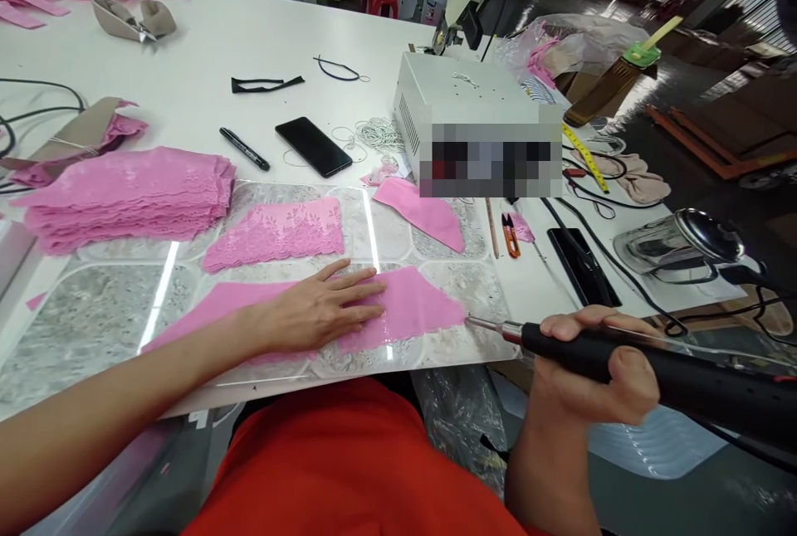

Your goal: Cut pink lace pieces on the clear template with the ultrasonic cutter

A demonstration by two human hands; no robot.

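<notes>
My left hand [324, 308] lies flat, fingers spread, on a smooth pink fabric piece [414, 304] near the table's front edge. In my right hand [601, 362] is a thick black handheld tool [576, 351] with a thin metal tip, my fingers wrapped round its grip. That tip meets or nearly meets the right corner of the pink fabric; contact is hard to make out. Just behind my left hand rests a pink lace piece [280, 231]. Another smooth pink piece [423, 212] lies farther right, and a stack of pink lace pieces [130, 196] is to the left.
A grey metal box [479, 96] stands at the back right. Orange thread snips [510, 236], a black phone [313, 146], a marker [244, 148] and a metal pitcher [672, 247] lie or stand around. Cables [623, 266] cross the right side. A patterned mat [100, 312] covers the table front.
</notes>
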